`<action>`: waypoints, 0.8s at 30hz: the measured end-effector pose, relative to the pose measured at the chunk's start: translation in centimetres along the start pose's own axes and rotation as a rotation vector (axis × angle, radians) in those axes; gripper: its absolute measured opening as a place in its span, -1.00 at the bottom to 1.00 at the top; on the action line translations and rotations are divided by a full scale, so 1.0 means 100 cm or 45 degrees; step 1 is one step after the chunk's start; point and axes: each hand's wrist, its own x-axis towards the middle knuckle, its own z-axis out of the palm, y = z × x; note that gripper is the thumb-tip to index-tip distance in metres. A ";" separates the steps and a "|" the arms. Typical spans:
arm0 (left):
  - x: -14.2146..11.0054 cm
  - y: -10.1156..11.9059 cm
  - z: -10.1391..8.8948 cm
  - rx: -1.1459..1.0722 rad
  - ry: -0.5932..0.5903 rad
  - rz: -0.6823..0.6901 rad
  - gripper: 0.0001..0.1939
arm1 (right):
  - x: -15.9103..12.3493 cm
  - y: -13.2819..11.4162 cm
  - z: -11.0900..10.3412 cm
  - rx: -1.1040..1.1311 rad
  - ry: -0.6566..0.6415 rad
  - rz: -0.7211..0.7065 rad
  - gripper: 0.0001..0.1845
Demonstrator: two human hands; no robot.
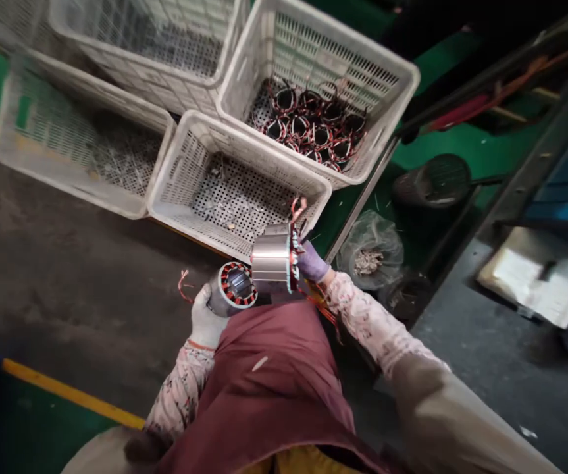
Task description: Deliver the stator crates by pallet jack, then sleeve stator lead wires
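Two wound metal cores were up in front of us, the left core (225, 293) in our left hand (208, 324) and the right core (271, 258) in our right hand (314, 262). Our left thumb, in a white glove, was closed along the outer wall of its core; the other fingers were mostly hidden beneath, so we could not tell how far they wrapped. That core was tilted, its open bore turned up and rightward, with loose leads (183, 286) sticking out beyond the thumb. On the right, the purple glove was closed at the winding end, its fingertips partly hidden by the core, which lay on its side. A metal edge showed just behind it, and we could not make out whether that was another core. More leads (326, 309) trailed under our right wrist.

Both cores were above the apron (274, 362), at the near edge of the front crate (254, 204); we could not tell whether they touched one another. Beyond it, the far crate (333, 59) held a group of similar wired cores (320, 136).

We judged the step in hand to be holding and handling the pair. The next move seemed to call for firm grips, level wrists, and care that neither the leads nor the windings snagged on the crate rim.
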 end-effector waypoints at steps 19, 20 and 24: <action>0.053 -0.004 -0.054 0.421 0.123 -0.118 -0.55 | 0.259 0.213 -0.035 -1.429 -0.167 0.807 -0.46; 0.054 -0.005 -0.050 0.429 0.102 -0.115 -0.52 | 0.257 0.219 -0.039 -1.417 -0.178 0.819 -0.47; 0.064 -0.004 -0.021 0.435 0.006 -0.095 -0.42 | 0.254 0.220 -0.046 -1.391 -0.218 0.856 -0.41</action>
